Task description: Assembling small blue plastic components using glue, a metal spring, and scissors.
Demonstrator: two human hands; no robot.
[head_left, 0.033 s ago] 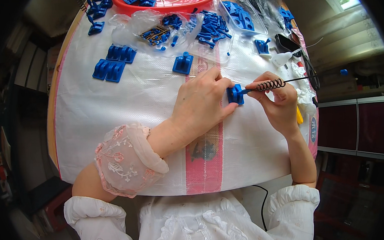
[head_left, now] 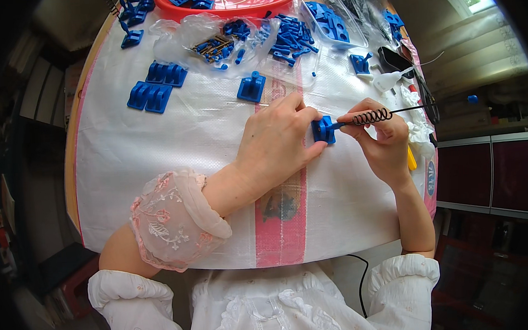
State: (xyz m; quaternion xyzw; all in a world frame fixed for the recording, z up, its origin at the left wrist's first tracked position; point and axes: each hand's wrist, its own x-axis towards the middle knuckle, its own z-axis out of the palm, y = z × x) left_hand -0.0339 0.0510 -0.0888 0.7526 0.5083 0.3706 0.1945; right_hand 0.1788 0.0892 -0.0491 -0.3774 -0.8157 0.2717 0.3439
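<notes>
My left hand (head_left: 277, 137) pinches a small blue plastic bracket (head_left: 324, 130) by its two ends, thumb on the near end and fingertips on the far one. From the right, my right hand (head_left: 383, 142) grips a black wire with a coiled spring section (head_left: 371, 117). A thin blue end piece on this spring wire meets the bracket's upright part; whether it sits inside cannot be made out. The wire runs on to the right, where a small blue tip (head_left: 473, 99) shows. Beyond my left hand stands another blue bracket (head_left: 251, 87) with an upright lug.
At the left lie grouped blue brackets (head_left: 150, 97). Farther back are a plastic bag (head_left: 178, 40) with small blue and brass-coloured parts, a pile of blue pegs (head_left: 292, 36), a red basin (head_left: 230, 11) and a clear box (head_left: 360, 41). A white squeeze bottle (head_left: 386, 82) lies at the right.
</notes>
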